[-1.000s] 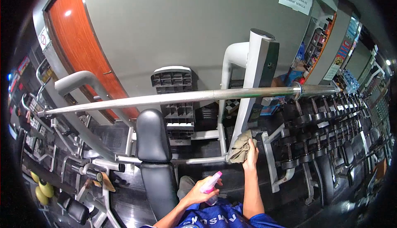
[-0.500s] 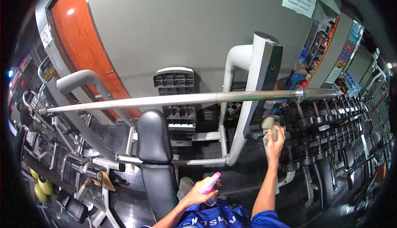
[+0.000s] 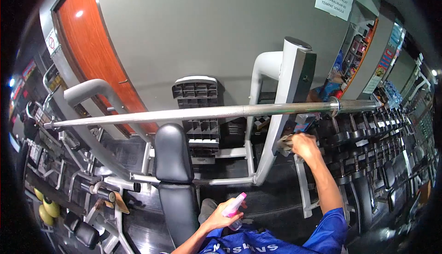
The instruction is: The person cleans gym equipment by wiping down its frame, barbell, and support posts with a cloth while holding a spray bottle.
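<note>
My left hand (image 3: 218, 217) is wrapped round a spray bottle (image 3: 235, 205) with a pink and white top, held low in front of my blue shirt. Over at the right, my right hand (image 3: 305, 145) grips a greyish-brown cloth (image 3: 286, 144). The cloth is up against the lower part of the rack's right upright (image 3: 281, 102); its far side is hidden. Above both hands a long metal barbell (image 3: 207, 112) lies across the rack. A black padded bench (image 3: 172, 155) stands to the left of my left hand.
Dumbbells (image 3: 354, 125) fill a rack on the right. Behind the bench, a black ridged plastic board (image 3: 197, 116) leans at the grey wall (image 3: 184, 33). An orange-brown door (image 3: 90, 37) is at left, with more gym machines and yellow balls (image 3: 47, 206) below.
My right hand has moved slightly left with the cloth, bringing it to the upright, and that elbow has swung outward to the right. My left hand keeps the bottle in nearly the same place.
</note>
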The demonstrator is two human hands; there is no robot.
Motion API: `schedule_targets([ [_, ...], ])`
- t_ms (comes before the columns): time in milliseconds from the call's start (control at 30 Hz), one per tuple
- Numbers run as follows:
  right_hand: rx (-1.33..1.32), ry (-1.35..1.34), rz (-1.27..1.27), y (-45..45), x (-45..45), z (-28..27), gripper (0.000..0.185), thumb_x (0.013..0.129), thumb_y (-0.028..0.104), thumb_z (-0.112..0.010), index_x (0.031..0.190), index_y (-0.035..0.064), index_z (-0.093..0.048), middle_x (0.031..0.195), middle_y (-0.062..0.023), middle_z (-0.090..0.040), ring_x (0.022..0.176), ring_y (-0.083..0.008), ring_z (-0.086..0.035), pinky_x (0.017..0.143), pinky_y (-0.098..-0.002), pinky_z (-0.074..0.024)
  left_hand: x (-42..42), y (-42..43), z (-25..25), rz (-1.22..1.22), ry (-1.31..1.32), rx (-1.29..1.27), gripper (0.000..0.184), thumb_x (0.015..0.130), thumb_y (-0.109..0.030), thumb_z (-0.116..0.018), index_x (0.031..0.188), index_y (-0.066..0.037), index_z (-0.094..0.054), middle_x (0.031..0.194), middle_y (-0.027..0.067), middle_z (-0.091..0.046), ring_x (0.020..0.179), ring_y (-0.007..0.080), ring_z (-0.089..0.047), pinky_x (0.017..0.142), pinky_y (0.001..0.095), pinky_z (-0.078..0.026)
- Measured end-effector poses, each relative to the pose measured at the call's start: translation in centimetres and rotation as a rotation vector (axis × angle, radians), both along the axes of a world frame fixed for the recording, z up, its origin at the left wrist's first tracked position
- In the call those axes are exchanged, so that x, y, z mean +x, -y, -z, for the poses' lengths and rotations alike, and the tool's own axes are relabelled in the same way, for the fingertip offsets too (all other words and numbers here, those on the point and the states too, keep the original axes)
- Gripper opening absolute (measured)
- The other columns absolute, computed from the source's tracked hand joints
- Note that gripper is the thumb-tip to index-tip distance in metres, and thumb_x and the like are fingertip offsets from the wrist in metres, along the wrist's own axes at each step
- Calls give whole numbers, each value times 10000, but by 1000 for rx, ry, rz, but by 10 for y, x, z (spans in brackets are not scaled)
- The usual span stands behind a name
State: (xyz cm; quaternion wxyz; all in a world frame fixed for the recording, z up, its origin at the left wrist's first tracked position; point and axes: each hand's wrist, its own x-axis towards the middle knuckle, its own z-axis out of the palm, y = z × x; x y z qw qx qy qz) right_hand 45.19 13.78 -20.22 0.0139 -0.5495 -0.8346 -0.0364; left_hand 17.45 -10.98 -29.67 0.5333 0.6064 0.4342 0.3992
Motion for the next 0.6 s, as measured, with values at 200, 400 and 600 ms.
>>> schedule_targets([
  [200, 83, 40, 161, -12, 72, 17, 284, 720, 180, -670, 999, 165, -721, 960, -134, -684, 856, -301, -681, 750, -419, -537, -7, 4, 5, -33, 94, -114, 435, 822, -61, -695, 1236, -49, -563, 1089, 62, -643, 959, 140, -616, 840, 299, -504],
  [400, -31, -293, -132, 36, 3, -38, 408, 726, 40, -626, 1085, 222, -696, 1111, -110, -638, 952, -315, -658, 836, -420, -539, 3, -7, 8, 52, 48, -49, 383, 843, -43, -693, 1200, -38, -553, 1066, 66, -623, 896, 139, -633, 767, 286, -532],
  [600, -69, -237, -174, 20, -18, -2, 300, 773, 60, -589, 1030, 153, -712, 1123, -134, -644, 1020, -313, -640, 840, -429, -536, 16, -15, -6, 105, 2, -50, 437, 819, -42, -689, 1236, -48, -560, 1079, 64, -652, 954, 132, -612, 826, 290, -501],
])
